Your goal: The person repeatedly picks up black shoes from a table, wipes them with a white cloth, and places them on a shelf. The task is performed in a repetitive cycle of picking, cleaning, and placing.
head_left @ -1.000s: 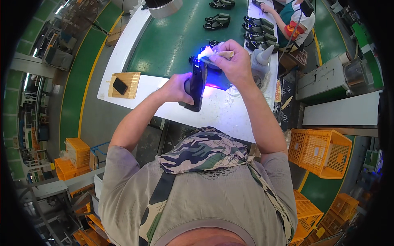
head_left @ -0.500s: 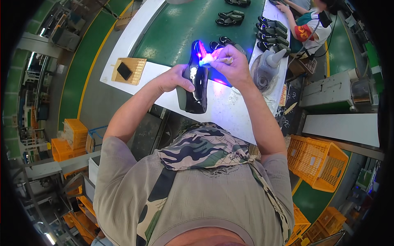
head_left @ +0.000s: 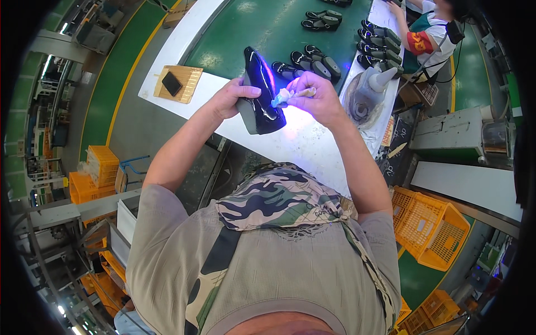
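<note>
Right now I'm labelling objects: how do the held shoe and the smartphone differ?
The shoe is curved and tapering; the smartphone is flat and rectangular. The left hand grips the shoe; the smartphone lies on a bamboo board. The shoe looks larger than the smartphone. Both look mainly black.

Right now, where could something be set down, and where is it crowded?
Bare white tabletop shows between the held black shoe and the camouflage apron, and bare green surface left of the shoe pairs. The right ledge is crowded with shoes and a bottle.
</note>
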The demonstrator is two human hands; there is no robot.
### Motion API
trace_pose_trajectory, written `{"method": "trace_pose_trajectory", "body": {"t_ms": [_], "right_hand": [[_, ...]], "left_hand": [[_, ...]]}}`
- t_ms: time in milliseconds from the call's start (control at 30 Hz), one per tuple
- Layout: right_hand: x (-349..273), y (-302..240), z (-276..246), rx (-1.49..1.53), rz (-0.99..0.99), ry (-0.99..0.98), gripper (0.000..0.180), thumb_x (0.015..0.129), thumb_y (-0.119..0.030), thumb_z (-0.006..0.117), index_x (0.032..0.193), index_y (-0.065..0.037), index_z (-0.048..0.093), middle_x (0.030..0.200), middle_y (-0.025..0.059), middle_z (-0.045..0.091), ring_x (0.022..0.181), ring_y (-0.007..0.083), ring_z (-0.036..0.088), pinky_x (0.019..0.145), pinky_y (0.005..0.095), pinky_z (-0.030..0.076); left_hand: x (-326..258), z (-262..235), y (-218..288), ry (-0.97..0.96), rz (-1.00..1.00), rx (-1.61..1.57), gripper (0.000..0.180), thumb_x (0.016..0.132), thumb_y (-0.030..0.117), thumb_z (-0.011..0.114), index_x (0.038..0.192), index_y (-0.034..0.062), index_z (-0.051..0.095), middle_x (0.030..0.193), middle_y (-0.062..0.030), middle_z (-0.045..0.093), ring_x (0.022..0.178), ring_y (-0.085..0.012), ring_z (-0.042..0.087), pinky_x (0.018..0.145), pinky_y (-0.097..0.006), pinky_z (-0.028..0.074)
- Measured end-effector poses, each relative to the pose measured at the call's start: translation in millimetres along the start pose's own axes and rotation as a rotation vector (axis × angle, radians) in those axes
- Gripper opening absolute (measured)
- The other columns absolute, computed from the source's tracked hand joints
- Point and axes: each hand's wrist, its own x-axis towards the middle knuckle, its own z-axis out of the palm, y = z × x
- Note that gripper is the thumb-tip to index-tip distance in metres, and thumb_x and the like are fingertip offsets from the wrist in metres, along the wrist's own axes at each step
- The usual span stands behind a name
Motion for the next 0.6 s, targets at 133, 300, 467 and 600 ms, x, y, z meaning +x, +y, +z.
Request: {"method": "trace_pose_trajectory", "body": {"t_ms": [133, 300, 467, 600], "right_hand": [[-9.6, -4.2, -7.1, -0.07, 0.0, -0.012, 0.021, 0.073, 0.002, 0.072, 0.079, -0.003, 0.052, 0.088, 0.0092, 0.061, 0.083, 0.0143, 0.057, 0.073, 0.0289, 0.048], [-23.2, 2.8, -22.9, -0.067, 0.015, -0.008, 0.021, 0.074, 0.003, 0.072, 0.078, -0.003, 0.052, 0.089, 0.0095, 0.061, 0.084, 0.0152, 0.058, 0.075, 0.03, 0.048], [-25.6, 12.3, -18.8, 0.201, 0.108, 0.174, 0.018, 0.077, 0.004, 0.072, 0.084, -0.003, 0.056, 0.091, 0.008, 0.059, 0.083, 0.0161, 0.059, 0.071, 0.0302, 0.05], [-20.8, 23.1, -4.2, 0.337, 0.176, 0.253, 0.019, 0.075, 0.005, 0.073, 0.085, 0.0, 0.058, 0.085, 0.0062, 0.059, 0.073, 0.0143, 0.058, 0.062, 0.0295, 0.05]], "left_hand": [[0.1, -1.2, -13.4, 0.085, 0.004, -0.092, 0.046, 0.078, 0.017, 0.071, 0.118, -0.0014, 0.056, 0.108, -0.0134, 0.066, 0.098, -0.0248, 0.066, 0.095, -0.04, 0.05], [-6.7, -6.7, -38.6, 0.174, 0.07, -0.28, 0.049, 0.081, 0.017, 0.068, 0.123, -0.0017, 0.052, 0.113, -0.0151, 0.064, 0.102, -0.0277, 0.064, 0.098, -0.043, 0.048], [-18.0, -3.6, -62.4, 0.182, 0.234, -0.473, 0.052, 0.082, 0.019, 0.067, 0.127, -0.0004, 0.049, 0.119, -0.015, 0.061, 0.111, -0.0301, 0.06, 0.104, -0.046, 0.043], [-26.2, 0.0, -78.7, 0.217, 0.332, -0.532, 0.053, 0.082, 0.02, 0.068, 0.127, 0.0003, 0.049, 0.12, -0.0141, 0.061, 0.113, -0.0301, 0.058, 0.105, -0.046, 0.041]]}}
